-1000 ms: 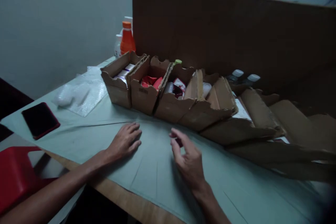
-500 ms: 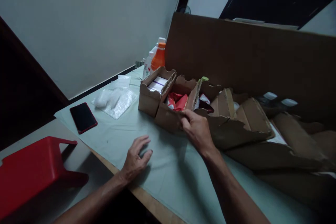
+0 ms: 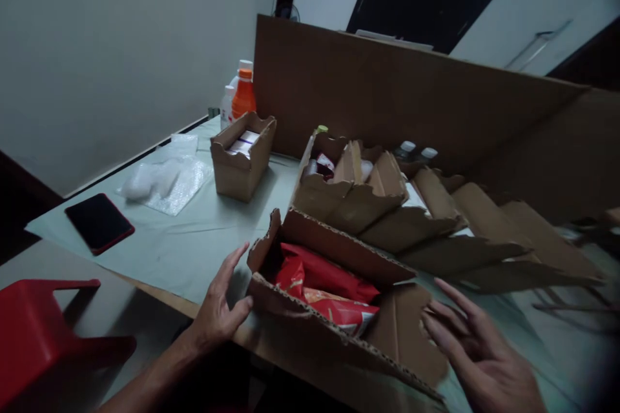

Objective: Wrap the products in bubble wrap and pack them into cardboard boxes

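A cardboard box (image 3: 411, 329) with red snack packets (image 3: 334, 284) inside lies turned crosswise close in front of me, by the table's near edge. My left hand (image 3: 223, 306) is beside its left end, thumb and fingers apart, holding nothing. At the box's right end is my right hand (image 3: 484, 348), its fingers stretched out and spread. Some of its fingertips reach the cardboard edge, and I cannot tell how firmly they touch. Farther back, a smaller cardboard box (image 3: 237, 177) holds white packets (image 3: 243, 142).
More cardboard boxes (image 3: 339, 200) stand in a slanted row to the right, before a tall cardboard panel (image 3: 387, 90). An orange bottle (image 3: 243, 97) is at the back. Bubble wrap (image 3: 179, 190) and a phone (image 3: 99, 222) lie left. A red stool (image 3: 33, 329) stands beside the table.
The box with red packets has come out of the row toward me and turned crosswise, leaving a gap. My right hand has moved from its front edge to its right end. The view has shifted right.
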### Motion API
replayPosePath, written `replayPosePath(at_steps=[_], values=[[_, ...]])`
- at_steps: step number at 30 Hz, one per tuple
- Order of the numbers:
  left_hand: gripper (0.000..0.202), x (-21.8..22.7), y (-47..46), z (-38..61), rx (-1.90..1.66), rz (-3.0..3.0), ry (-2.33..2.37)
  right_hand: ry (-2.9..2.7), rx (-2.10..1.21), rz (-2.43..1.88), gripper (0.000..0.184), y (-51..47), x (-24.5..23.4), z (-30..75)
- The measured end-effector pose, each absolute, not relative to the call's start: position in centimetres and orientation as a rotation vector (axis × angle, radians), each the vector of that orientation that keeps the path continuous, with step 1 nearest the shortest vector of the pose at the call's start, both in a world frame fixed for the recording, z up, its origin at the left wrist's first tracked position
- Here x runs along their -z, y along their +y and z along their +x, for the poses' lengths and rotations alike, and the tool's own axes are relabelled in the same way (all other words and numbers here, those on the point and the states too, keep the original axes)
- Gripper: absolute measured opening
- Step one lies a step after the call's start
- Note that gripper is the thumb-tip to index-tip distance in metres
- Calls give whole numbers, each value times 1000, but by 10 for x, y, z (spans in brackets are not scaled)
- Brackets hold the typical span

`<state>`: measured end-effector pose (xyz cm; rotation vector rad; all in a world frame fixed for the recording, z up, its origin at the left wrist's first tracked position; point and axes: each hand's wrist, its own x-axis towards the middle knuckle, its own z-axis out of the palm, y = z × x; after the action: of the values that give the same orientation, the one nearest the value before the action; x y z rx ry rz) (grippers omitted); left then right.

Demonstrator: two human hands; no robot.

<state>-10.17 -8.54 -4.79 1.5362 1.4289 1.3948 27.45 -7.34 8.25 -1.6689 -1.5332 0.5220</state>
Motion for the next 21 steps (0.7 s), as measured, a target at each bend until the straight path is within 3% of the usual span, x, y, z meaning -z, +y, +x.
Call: replayPosePath(at_steps=[3, 8, 12, 16, 21], values=[[69, 50, -92, -94, -1319, 1504, 1467, -1471, -603, -1636, 78, -100, -41, 279], [37, 38, -89, -87, -1241, 1464, 1439, -1449, -718, -1748, 65, -123, 33, 253], [23, 27, -62, -70, -1242, 1432, 1384, -1483, -703, -1702, 59, -80, 31, 237], [38, 13, -9, -50, -1317, 1468, 1244, -1541, -652, -1625, 46, -15, -4, 238], [62, 7, 33, -37, -1280, 1484, 1181, -1422, -711, -1617, 52, 15, 2, 241]])
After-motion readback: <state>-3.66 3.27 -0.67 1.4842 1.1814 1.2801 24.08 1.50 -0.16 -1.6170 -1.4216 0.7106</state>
